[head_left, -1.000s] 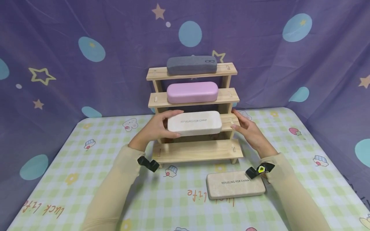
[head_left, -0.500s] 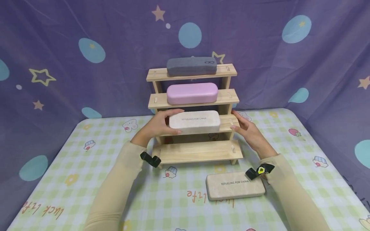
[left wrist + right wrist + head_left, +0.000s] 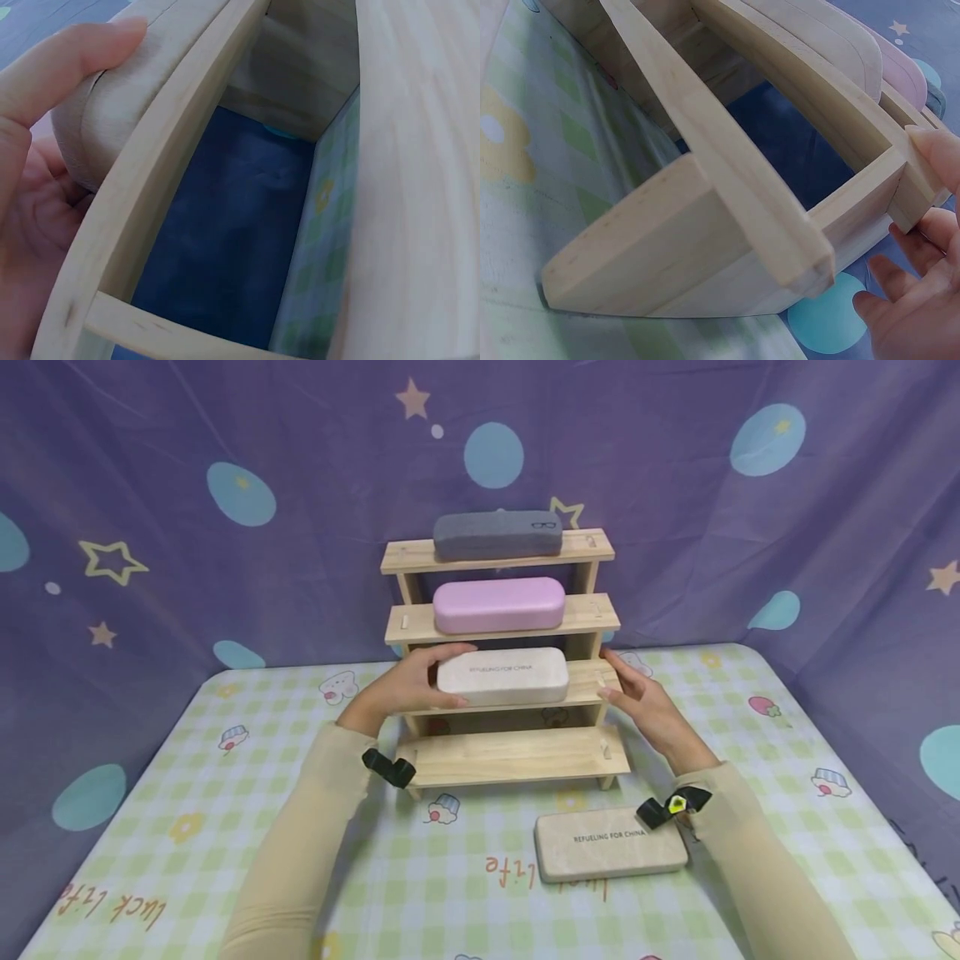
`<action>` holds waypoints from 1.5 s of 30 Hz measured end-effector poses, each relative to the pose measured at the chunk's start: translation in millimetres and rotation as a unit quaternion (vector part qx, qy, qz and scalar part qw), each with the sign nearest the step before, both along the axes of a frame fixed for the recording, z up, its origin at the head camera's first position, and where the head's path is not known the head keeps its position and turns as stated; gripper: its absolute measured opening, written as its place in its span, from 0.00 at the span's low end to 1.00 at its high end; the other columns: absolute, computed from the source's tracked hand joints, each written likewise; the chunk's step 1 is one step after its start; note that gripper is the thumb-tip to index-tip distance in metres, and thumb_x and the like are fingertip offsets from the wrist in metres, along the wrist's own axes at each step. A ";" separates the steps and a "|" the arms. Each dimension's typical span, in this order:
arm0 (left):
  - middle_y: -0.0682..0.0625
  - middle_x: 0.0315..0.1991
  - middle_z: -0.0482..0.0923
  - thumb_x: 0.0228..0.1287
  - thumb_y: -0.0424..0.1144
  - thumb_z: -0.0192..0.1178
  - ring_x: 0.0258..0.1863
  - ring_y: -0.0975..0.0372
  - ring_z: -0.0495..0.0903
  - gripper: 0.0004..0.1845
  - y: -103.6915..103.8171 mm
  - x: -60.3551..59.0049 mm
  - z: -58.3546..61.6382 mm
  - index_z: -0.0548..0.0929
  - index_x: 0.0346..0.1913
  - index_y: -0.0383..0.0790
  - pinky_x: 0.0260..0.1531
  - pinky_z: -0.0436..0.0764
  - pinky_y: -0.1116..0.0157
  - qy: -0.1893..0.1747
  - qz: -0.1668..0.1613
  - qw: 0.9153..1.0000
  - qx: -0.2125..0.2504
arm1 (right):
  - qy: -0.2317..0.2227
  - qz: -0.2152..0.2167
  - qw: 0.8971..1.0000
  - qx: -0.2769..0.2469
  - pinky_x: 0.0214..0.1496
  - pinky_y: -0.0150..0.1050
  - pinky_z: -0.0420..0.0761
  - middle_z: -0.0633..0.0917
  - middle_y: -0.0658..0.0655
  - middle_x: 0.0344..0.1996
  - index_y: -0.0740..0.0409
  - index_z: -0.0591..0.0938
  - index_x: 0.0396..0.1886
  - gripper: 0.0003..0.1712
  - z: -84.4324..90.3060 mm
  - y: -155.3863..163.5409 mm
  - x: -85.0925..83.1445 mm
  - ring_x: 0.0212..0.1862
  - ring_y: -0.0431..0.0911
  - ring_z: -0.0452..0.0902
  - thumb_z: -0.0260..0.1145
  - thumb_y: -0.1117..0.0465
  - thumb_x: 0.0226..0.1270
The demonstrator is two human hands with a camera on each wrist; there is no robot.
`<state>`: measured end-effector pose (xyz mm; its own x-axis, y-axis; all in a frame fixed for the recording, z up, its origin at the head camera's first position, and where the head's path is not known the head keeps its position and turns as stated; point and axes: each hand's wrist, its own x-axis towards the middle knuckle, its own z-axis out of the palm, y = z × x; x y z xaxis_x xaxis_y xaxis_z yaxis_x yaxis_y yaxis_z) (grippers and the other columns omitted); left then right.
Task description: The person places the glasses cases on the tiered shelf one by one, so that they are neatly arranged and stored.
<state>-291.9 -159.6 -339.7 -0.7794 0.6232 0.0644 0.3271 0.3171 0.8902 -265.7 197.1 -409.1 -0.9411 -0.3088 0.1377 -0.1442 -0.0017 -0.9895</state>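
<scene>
A pale beige glasses case (image 3: pixel 502 676) printed "REFUELING FOR CHINA" lies on the third tier of a stepped wooden rack (image 3: pixel 517 756). My left hand (image 3: pixel 420 683) grips its left end, fingers over the top and thumb on the front. In the left wrist view the thumb (image 3: pixel 67 71) lies on the case (image 3: pixel 112 112) beside the shelf rail. My right hand (image 3: pixel 628 691) rests with loose fingers against the right end of that tier. Its fingertip (image 3: pixel 934 154) touches the board end (image 3: pixel 900 199). A second beige case (image 3: pixel 611 853) lies on the table by my right wrist.
A pink case (image 3: pixel 498 605) sits on the second tier and a grey case (image 3: pixel 497 533) on the top tier. The lowest tier holds nothing. The rack stands on a green checked tablecloth (image 3: pixel 187 793), with a purple star-patterned curtain (image 3: pixel 225 568) close behind.
The beige case has slid back and settled flat on the third tier, still in my left hand. My right hand has stayed at the tier's right end.
</scene>
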 end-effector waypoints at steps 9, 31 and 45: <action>0.39 0.57 0.68 0.48 0.27 0.70 0.46 0.54 0.75 0.46 -7.6 2.7 -0.3 0.59 0.71 0.37 0.43 0.78 0.64 -0.017 -0.010 1.000 0.000 | -0.005 0.002 1.000 0.004 0.72 0.41 0.48 0.47 0.56 0.75 0.59 0.47 0.75 0.39 -0.5 -1.4 1.3 0.74 0.47 0.39 0.55 0.65 0.71; 0.45 0.68 0.62 0.48 0.24 0.69 0.68 0.58 0.58 0.42 -9.9 94.7 -2.4 0.65 0.68 0.38 0.66 0.59 0.59 0.139 0.020 0.988 0.060 | -0.011 -0.004 1.000 -0.008 0.72 0.38 0.50 0.47 0.58 0.74 0.62 0.46 0.74 0.39 2.6 -0.6 2.8 0.74 0.49 0.39 0.55 0.67 0.71; 0.41 0.66 0.65 0.50 0.27 0.69 0.67 0.56 0.63 0.40 45.6 134.6 -45.4 0.65 0.68 0.37 0.65 0.62 0.56 0.088 -0.090 0.988 0.090 | -0.008 -0.001 1.000 -0.007 0.72 0.39 0.50 0.47 0.58 0.74 0.62 0.47 0.74 0.39 4.0 -3.0 2.0 0.74 0.49 0.40 0.56 0.67 0.70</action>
<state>-157.3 -114.0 -385.1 -0.6243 0.7161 0.3123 0.5186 0.0809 0.8512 -263.7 194.0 -405.1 -0.9442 -0.3042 0.1267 -0.1280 -0.0157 -0.9916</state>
